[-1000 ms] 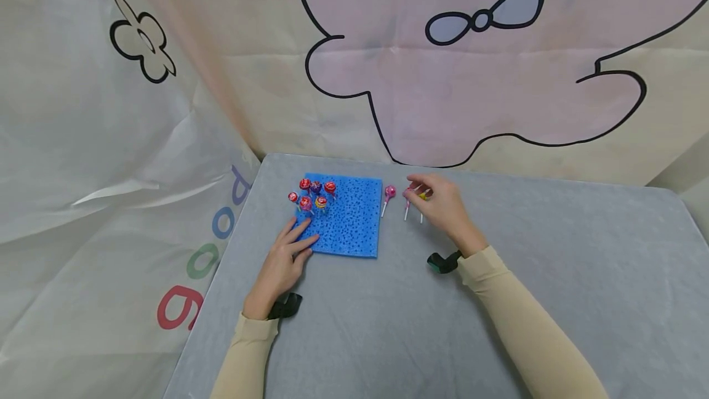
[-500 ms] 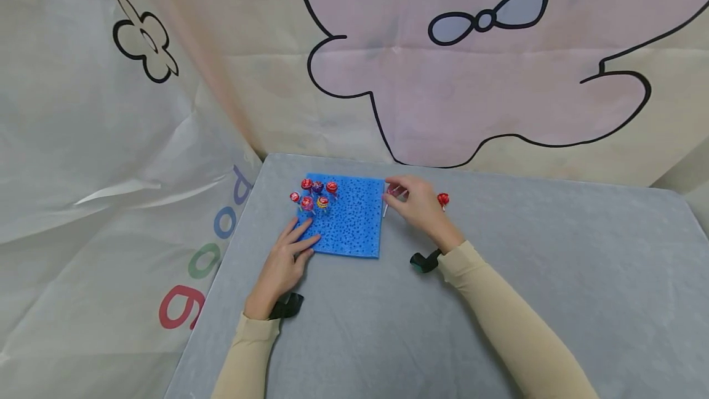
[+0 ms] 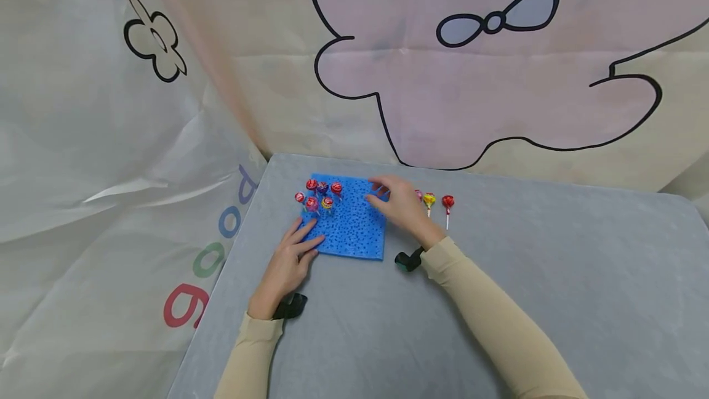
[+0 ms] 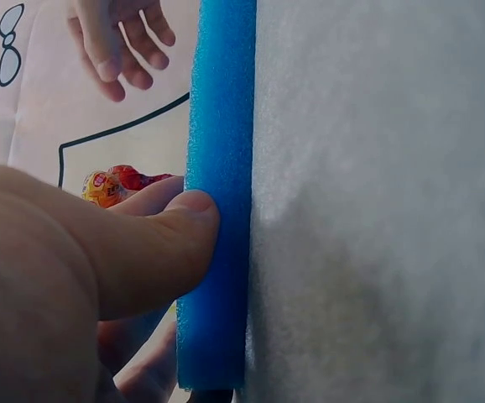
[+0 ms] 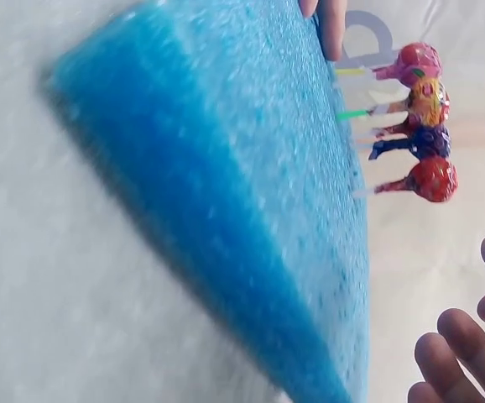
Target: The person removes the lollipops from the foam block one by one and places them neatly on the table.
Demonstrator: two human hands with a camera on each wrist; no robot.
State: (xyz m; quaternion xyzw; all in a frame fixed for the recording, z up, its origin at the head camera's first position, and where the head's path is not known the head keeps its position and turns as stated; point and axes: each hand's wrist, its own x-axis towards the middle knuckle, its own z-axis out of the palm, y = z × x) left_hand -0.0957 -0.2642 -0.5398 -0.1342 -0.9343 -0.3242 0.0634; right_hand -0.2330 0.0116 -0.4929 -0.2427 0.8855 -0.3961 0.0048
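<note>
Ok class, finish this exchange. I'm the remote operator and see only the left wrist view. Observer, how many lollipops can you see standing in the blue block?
Observer: The head view shows six lollipops in the blue block.
Operator: Any lying loose?
Observer: Yes, a yellow lollipop and a red lollipop lie on the table, right of the block.
Operator: Does anything reach over the block's right edge?
Observer: Yes, the right hand.

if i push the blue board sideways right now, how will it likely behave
The blue board is probably light for its size: its porous surface looks like foam. It would likely slide rather than roll, being a flat slab lying on the table. The lollipops might wobble with it, since they stand up on thin sticks.
</note>
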